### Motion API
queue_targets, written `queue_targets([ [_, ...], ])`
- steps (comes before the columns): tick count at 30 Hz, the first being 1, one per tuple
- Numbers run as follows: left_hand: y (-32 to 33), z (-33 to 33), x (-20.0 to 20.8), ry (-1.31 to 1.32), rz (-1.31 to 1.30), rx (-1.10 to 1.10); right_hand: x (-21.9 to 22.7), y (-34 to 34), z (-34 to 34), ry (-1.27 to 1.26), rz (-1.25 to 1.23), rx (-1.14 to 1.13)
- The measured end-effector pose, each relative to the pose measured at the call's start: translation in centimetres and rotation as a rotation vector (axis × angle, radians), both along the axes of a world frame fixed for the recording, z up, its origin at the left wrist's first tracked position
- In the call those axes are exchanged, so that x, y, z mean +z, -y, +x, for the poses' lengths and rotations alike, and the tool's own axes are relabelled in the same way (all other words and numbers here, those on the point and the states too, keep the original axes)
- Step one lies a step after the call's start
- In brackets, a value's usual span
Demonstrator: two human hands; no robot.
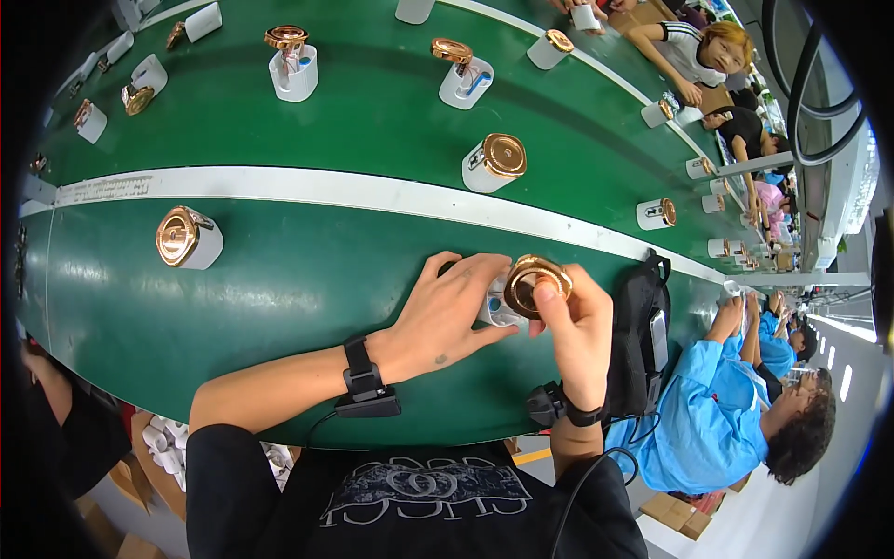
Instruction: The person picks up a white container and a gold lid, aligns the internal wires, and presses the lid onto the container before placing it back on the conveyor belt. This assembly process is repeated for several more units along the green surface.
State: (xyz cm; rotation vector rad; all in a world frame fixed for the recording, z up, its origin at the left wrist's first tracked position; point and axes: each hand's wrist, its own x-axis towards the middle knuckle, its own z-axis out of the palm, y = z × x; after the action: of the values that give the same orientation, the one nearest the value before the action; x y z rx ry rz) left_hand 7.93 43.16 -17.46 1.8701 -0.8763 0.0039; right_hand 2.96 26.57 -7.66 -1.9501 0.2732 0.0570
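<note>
Gripping a small white unit between them, both hands work at the near edge of the green counter, just below its white stripe. The left hand is clenched around the white body, pinning it down. The right hand pinches the copper disc on top by its rim. The piece looks light and rigid; its polished metal is probably slippery and easily marked, so the plastic body seems the safer hold. Left of the stripe's near side lies a like unit, well apart.
</note>
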Motion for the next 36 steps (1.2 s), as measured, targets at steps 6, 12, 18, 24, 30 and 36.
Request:
queue_targets([
  [6, -0.1, 0.1, -0.3, -0.121, -0.069, -0.045, 0.6, 1.2, 2.3, -0.241, 0.512, -0.063],
  [12, -0.4, 0.1, -0.5, -0.236, -0.1, -0.093, -2.2, 3.0, 1.3, -0.218, 0.874, -0.044],
  [18, -0.9, 0.0, -0.9, -0.23, -0.096, -0.111, -3.9, 3.0, -1.1, 0.052, -0.001, 0.221],
  [24, -1.4, 0.3, -0.8, -0.325, -0.092, -0.175, -5.2, 3.6, -0.7, 0.522, -0.643, 0.461],
  [30, -1.3, -0.1, -0.7, -0.24, -0.12, -0.16, -5.7, 3.4, -1.6, 0.525, -0.515, 0.302],
  [36, -1.0, 0.2, -2.1, 0.014, -0.183, -0.093, -3.5, 1.5, -0.7, -0.047, 0.304, -0.012],
])
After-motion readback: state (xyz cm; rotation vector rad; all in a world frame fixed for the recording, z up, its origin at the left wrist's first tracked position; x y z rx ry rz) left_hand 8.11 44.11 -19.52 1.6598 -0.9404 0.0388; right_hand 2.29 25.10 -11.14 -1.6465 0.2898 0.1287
